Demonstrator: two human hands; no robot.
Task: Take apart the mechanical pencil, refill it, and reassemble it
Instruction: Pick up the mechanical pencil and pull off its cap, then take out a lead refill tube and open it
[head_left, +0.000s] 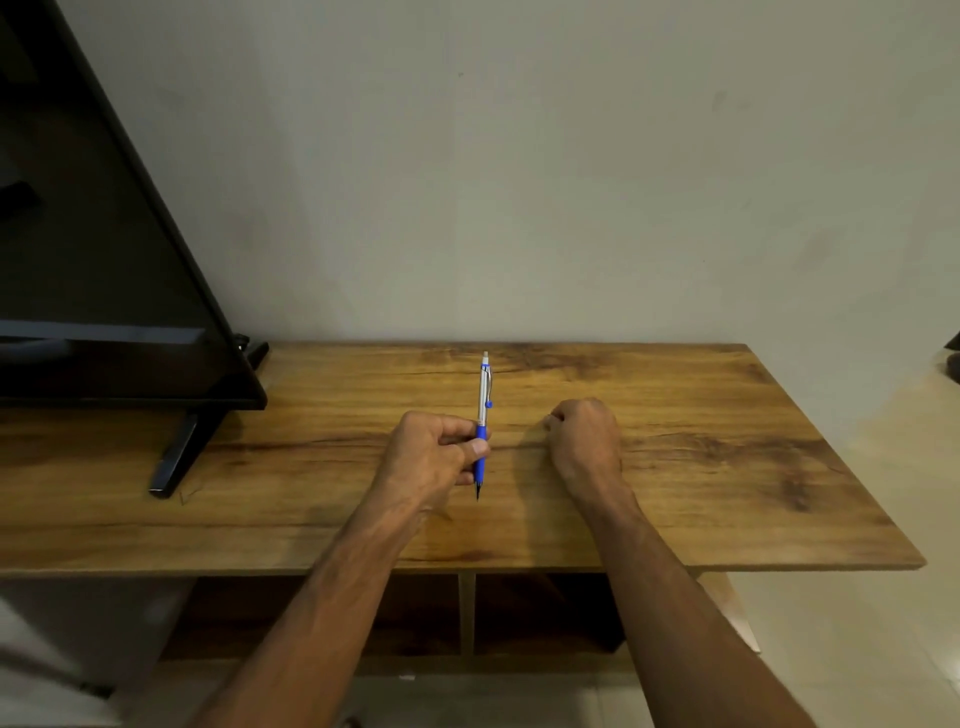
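Pencil (483, 410), one, in fingertip pinch of left hand (434, 449); right hand (584, 439) a curled fist.

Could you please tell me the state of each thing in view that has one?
mechanical pencil: in one piece, tip and end cap on, held by its blue grip.
left hand: grips the pencil.
right hand: fingers curled, resting on the table; anything inside is hidden.
television: screen dark.

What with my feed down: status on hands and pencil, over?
Left hand grips mechanical pencil at blue grip, tip down. Right hand fisted on table, nothing seen in it. Nothing blocking.
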